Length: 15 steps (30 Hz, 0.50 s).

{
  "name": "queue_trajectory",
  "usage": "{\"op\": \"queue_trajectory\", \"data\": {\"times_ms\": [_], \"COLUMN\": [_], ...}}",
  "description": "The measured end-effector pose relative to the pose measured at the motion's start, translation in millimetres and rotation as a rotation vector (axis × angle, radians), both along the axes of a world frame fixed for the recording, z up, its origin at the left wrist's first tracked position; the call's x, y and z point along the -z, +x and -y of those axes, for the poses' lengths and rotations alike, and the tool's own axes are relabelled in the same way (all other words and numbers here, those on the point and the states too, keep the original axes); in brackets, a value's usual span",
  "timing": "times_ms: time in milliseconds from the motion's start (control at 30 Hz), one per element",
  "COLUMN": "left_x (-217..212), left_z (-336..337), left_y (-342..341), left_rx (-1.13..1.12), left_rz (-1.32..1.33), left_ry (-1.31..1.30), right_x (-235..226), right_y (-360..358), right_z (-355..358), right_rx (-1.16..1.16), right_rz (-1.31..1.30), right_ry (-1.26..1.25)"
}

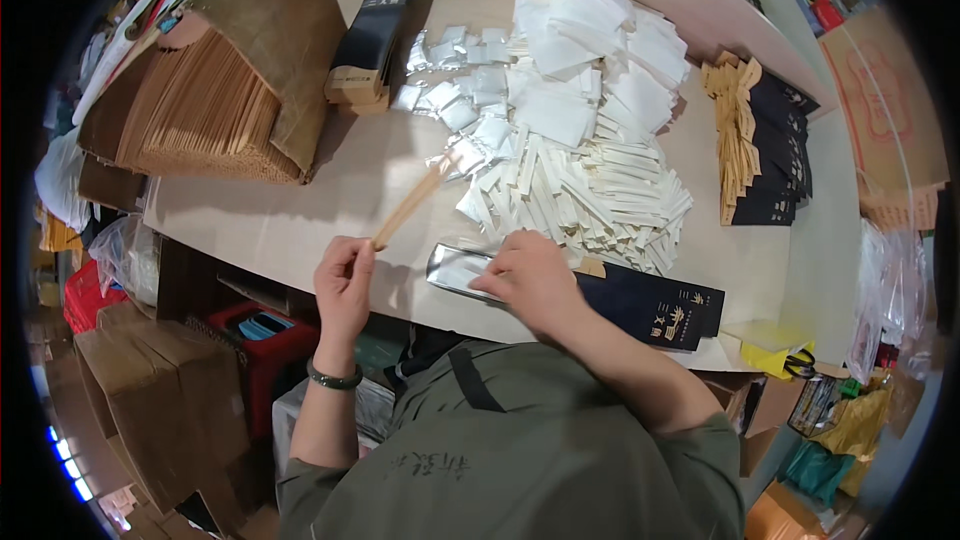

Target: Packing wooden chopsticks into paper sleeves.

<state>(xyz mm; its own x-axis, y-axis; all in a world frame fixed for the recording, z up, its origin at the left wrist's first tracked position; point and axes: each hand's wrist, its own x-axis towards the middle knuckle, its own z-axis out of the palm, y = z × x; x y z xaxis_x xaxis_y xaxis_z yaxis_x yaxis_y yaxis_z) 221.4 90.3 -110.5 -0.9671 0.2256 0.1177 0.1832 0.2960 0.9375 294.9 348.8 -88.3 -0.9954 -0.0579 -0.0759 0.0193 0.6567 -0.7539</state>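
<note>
My left hand is closed in a pinch around the lower end of a pair of light wooden chopsticks, which slant up and to the right above the table. At the table's front edge, my right hand has its fingers bent and pressed together on a flat silver-edged packet with a whitish middle. The fingertips partly hide the packet's right end. Beside the right forearm lies a black paper sleeve with gold print. Beyond the right hand spreads a pile of narrow white paper packets.
A cardboard box holds a tight stack of chopsticks at left. Further back lie black sleeves, small silvery sachets and white square packets. More black sleeves lie right. Black-handled scissors rest at the front right corner.
</note>
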Motion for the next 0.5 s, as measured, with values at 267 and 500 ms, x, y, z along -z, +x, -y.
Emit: {"op": "queue_trajectory", "data": {"times_ms": [267,500], "left_x": [-10.7,-7.8], "left_z": [-7.4,-39.3], "left_y": [-19.6,-29.6], "left_rx": [0.353,0.549], "left_rz": [0.424,0.026], "left_ry": [0.121,-0.325], "right_x": [-17.6,2.7], "right_y": [40.5,73.5], "right_z": [-26.4,-58.3], "right_rx": [0.022,-0.144], "right_rz": [-0.325,-0.289], "right_ry": [0.231,0.273]}}
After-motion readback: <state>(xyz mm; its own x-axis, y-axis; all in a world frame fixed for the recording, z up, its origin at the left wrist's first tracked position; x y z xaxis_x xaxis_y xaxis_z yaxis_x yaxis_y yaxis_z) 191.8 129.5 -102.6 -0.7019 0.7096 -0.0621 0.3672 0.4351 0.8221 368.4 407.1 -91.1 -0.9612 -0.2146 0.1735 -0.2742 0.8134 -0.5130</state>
